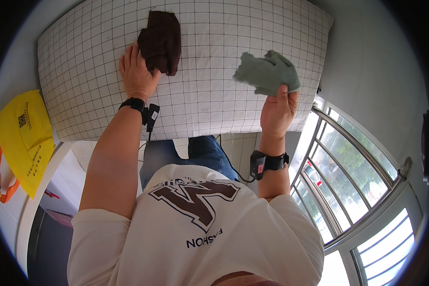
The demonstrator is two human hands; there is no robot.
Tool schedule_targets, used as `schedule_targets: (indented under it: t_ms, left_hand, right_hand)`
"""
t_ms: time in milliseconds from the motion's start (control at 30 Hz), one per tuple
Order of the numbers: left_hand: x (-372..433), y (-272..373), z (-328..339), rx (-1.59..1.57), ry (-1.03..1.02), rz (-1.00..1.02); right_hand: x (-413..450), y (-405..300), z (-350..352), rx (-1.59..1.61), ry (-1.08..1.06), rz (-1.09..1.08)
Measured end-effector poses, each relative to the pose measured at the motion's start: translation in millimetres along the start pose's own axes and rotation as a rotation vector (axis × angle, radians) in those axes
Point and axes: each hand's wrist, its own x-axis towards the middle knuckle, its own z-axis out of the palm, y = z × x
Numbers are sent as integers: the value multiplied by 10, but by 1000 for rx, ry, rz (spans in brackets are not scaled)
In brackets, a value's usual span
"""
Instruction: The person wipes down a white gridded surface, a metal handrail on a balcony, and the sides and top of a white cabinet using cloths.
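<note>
A dark brown folded cloth (161,43) lies on the white grid-patterned table cover (207,103). At its near left edge rests my left hand (137,73), palm down and touching the cloth. Part of the index finger and the thumb tip are hidden by the fabric, so a grip cannot be made out. My right hand (279,109) pinches a grey-green crumpled cloth (268,73) at its near right corner, thumb on top and fingers beneath. This cloth has a ragged left edge and spreads away from the hand over the right side of the table.
Black wrist straps with small cabled devices (152,116) are on both forearms. At left, a yellow printed bag (26,143) with an orange handle lies on a white surface. A window with metal bars (346,171) stands close on the right, beside the wall.
</note>
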Motion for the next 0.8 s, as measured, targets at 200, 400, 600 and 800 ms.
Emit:
schedule_targets:
  t_ms: [200,400,600,800]
  left_hand:
    - [43,96,-106,-39,-13,-6]
    - [42,124,-142,-43,-32,-31]
    - [37,82,-98,-58,-22,0]
    - [35,103,-71,-14,-53,-34]
  right_hand:
    - [28,138,-103,243,22,140]
    - [-365,658,-414,-198,508,692]
    - [248,698,-411,-1472,23,-356]
    - [84,1084,241,-1377,-190,-264]
